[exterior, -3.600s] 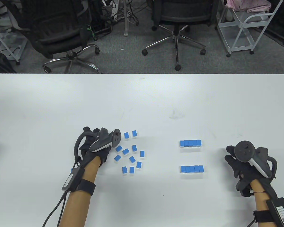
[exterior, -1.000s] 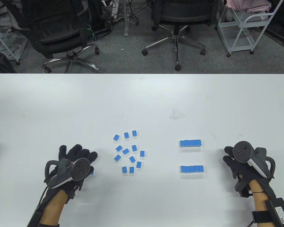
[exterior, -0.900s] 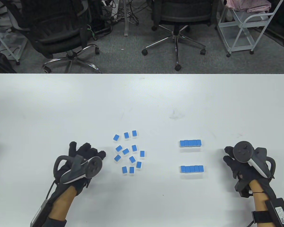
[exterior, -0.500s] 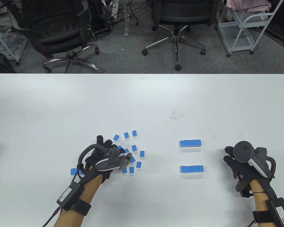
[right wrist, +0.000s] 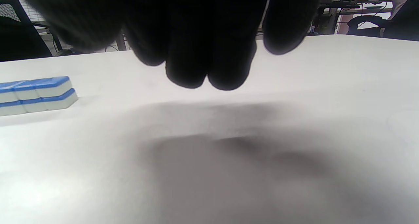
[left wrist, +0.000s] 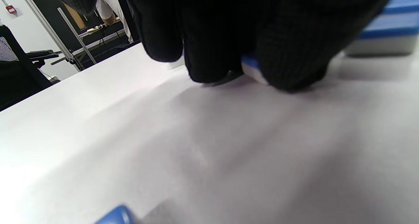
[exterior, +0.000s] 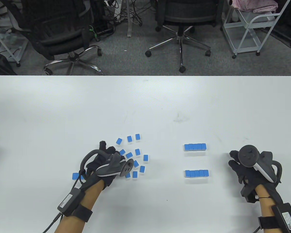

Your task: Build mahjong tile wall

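Several loose blue-backed mahjong tiles point(exterior: 137, 152) lie scattered at centre-left. My left hand point(exterior: 106, 158) is over the cluster's left side. In the left wrist view its fingertips point(left wrist: 289, 60) pinch one tile point(left wrist: 250, 63) that is still on the table. A short row of tiles point(exterior: 75, 176) lies just left of that wrist, partly hidden. Two finished rows point(exterior: 195, 146) point(exterior: 196, 173) lie at centre-right. The right wrist view shows one row point(right wrist: 39, 93) two tiles high. My right hand point(exterior: 240, 165) rests on the table to their right, its fingers loosely curled around nothing.
The white table point(exterior: 145, 104) stretches far behind the tiles. Office chairs point(exterior: 181, 14) and a white cart point(exterior: 254, 26) stand on the floor beyond the far edge. Cables run from both wrists off the near edge.
My left hand left the small row at the left, swung right into the loose cluster and closed its fingers on a tile there. The right hand and both finished rows stayed put.
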A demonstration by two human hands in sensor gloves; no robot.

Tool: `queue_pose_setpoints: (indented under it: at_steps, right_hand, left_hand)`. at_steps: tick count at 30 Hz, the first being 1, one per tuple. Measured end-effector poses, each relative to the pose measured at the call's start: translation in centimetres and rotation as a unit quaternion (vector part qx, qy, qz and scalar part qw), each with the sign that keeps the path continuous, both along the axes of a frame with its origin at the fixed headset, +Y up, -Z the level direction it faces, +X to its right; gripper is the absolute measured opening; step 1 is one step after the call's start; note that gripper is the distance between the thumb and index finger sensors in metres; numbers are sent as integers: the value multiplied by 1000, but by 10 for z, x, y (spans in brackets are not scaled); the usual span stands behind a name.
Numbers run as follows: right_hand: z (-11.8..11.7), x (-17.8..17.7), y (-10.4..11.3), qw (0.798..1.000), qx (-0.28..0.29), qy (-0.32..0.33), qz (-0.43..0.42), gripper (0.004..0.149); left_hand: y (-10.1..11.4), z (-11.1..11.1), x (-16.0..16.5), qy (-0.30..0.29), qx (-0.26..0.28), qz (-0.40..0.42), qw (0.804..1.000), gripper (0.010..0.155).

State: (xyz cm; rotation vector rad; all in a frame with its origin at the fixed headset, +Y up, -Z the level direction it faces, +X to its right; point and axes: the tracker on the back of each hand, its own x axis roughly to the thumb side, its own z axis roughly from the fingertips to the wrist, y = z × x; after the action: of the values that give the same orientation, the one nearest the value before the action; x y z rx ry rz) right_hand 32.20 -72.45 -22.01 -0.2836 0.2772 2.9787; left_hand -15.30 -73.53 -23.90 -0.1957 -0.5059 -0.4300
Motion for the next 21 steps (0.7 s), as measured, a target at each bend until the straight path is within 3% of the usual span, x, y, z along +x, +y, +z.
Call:
queue_pose_setpoints:
  at_steps: [5, 8, 14, 21]
  right_hand:
    - [0, 0, 0, 1000, 0, 0, -2, 55]
    - [-1, 0, 0, 1000, -2, -1, 0, 55]
    - [0, -1, 0, 1000, -1, 2, 0, 55]
    - [0, -2, -1, 1000, -5, -3, -3, 55]
  left_hand:
    - [39, 14, -39, 65, 28, 75, 995, 58]
    - [51, 28, -68, 94, 42, 89, 991, 58]
    - [35, 52, -111, 114, 61, 117, 985, 57]
    - [21, 55, -118, 112, 55, 100, 987, 57]
